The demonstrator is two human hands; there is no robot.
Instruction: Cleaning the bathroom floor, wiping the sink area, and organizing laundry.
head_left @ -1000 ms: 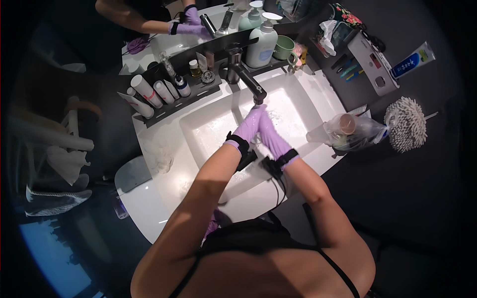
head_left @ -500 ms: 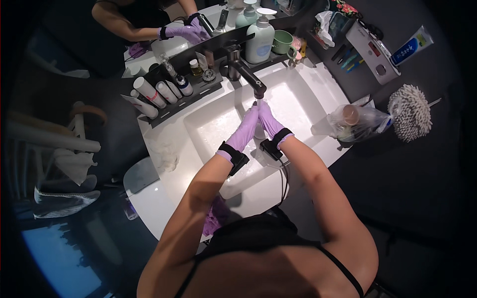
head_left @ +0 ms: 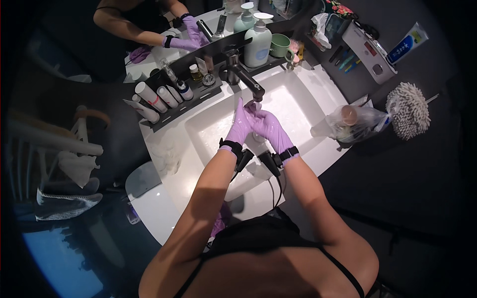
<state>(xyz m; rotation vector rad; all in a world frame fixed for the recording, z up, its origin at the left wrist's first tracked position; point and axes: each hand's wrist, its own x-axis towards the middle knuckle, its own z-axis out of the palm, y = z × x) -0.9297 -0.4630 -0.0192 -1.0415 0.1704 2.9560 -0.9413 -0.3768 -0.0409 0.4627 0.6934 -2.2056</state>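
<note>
Both my hands wear wet purple gloves and meet over the white sink (head_left: 304, 94), just below the black faucet (head_left: 243, 77). My left hand (head_left: 239, 125) is open, with one digit stretched up beside the spout. Palm turned inward, my right hand (head_left: 268, 125) lies against the left palm with loosely bent fingers, some of them shaded under the spout. No object shows between the hands. Around each wrist is a black strap with a small black device. The mirror (head_left: 218, 30) shows the gloved hands together from the front.
Several tubes and bottles (head_left: 149, 95) line the dark ledge behind the sink. A pump bottle (head_left: 258, 47) and green cup (head_left: 280, 45) stand right of the faucet. A plastic bag (head_left: 360, 124) and a fluffy white duster (head_left: 408, 111) hang at the right. Purple cloth (head_left: 218, 226) shows by the counter front.
Half a second ago both hands were pressed together pointing up under the spout. They have turned and come slightly back toward me, the left digit now standing apart and the right hand across its palm.
</note>
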